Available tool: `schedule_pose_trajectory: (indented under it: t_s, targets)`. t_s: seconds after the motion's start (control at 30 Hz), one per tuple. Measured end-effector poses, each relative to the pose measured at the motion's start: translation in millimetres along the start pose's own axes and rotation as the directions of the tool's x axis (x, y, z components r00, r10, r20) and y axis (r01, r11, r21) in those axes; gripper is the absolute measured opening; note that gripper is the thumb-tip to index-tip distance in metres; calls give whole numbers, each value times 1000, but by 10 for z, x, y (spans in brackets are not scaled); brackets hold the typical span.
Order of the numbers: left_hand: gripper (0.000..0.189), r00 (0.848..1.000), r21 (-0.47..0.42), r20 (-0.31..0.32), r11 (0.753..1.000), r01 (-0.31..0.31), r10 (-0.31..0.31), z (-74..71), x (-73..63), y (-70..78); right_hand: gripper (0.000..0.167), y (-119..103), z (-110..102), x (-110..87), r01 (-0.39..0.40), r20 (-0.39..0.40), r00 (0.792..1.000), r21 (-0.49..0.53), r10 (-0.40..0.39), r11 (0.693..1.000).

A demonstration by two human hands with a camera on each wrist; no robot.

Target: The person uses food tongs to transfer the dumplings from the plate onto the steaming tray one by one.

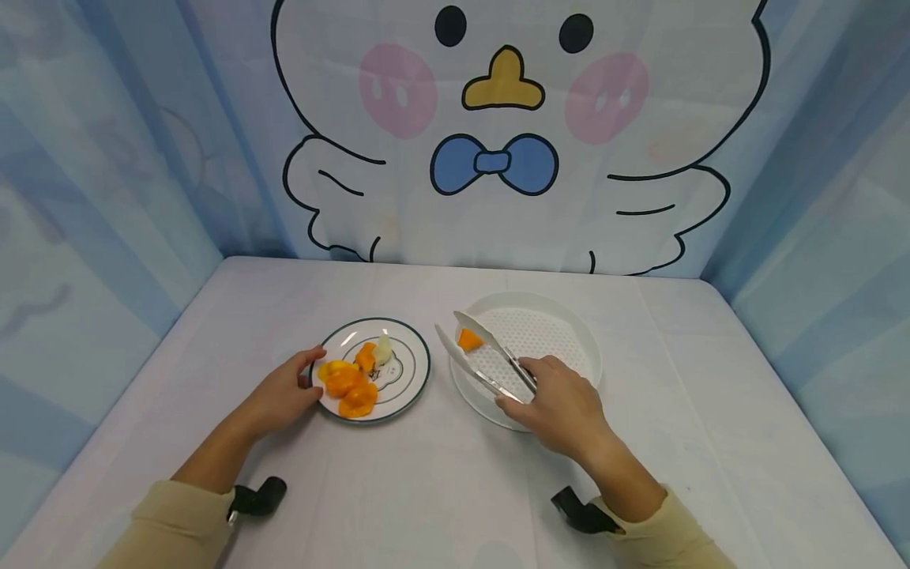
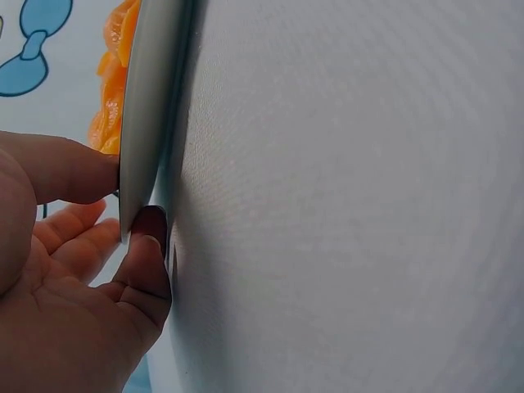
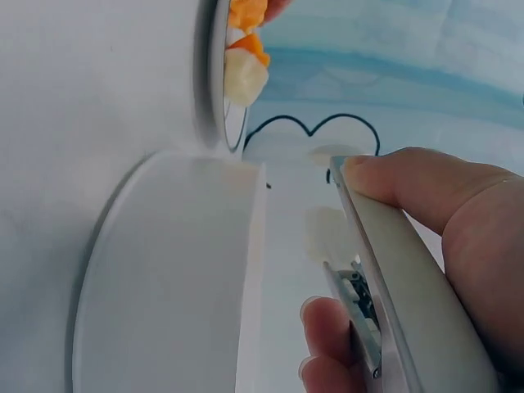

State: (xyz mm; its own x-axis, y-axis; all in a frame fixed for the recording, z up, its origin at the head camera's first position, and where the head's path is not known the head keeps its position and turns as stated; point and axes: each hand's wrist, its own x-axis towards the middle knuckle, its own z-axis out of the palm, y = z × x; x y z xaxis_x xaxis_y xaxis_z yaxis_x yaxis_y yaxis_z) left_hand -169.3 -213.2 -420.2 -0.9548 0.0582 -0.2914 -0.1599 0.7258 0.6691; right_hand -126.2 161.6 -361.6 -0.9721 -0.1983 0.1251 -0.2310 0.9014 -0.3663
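Observation:
A round white plate with a dark green rim holds several orange pieces and a pale whitish piece. My left hand pinches its left edge; the left wrist view shows the rim between the digits. My right hand grips a pair of tongs over a round white tray with a dotted surface. The tongs' white tips are spread, and an orange piece shows between them. Whether they touch it I cannot tell.
Plate and tray stand side by side on a table with a white cloth. Behind rises a curtain with a cartoon face and a blue bow; blue patterned curtains flank the table. A black device sits on each wrist.

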Motion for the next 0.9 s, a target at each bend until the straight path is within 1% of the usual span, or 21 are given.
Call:
schedule_pose_trajectory:
  t_s: [0.3, 0.5, 0.67, 0.9]
  targets:
    - [70, 1000, 0, 11, 1000, -2, 2, -6, 8, 1, 56, -194, 131, -8, 58, 24, 998, 17, -59, 998]
    - [71, 1000, -1, 12, 1000, -1, 2, -11, 8, 7, 55, -296, 212, 7, 87, 49, 995, 7, -87, 996]
    - [69, 1000, -28, 15, 1000, -4, 4, -10, 1, 4, 57, -363, 287, 16, 99, 75, 992, -7, -99, 995]
    - [71, 1000, -83, 11, 997, 7, -6, -15, 8, -11, 58, -411, 350, 39, 122, 81, 990, -25, -119, 992]
